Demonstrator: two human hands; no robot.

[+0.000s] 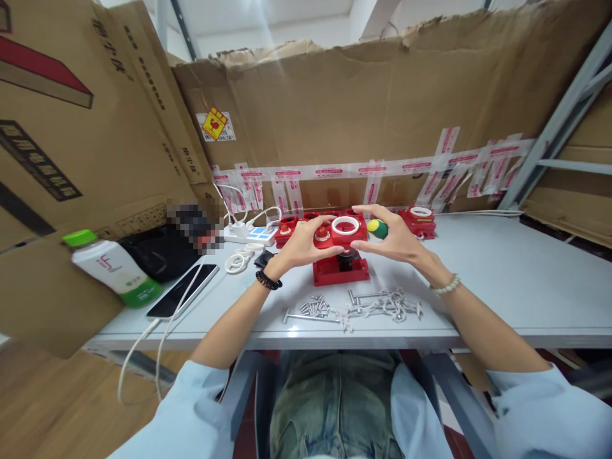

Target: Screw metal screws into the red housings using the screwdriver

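A red plastic housing (353,238) with a white ring (345,225) on its face is between my hands. My left hand (303,245) grips its left side, thumb along the lower edge and fingers above. On the other side my right hand (393,237) curves around it, thumb at the bottom and index finger at the top. Directly below sits a red base (341,274) with a black round part (346,260). A green and yellow handle (377,228) shows inside the curve of my right hand. Some fingertips are hidden behind the housing.
Loose screws (315,307), a T-shaped metal key (306,317) and bagged hardware (394,305) lie near the front edge. Another red unit (419,222) stands right. Left are white rings (236,261), a power strip (251,236), a phone (184,292) and a bottle (112,268). Cardboard (335,108) walls the back.
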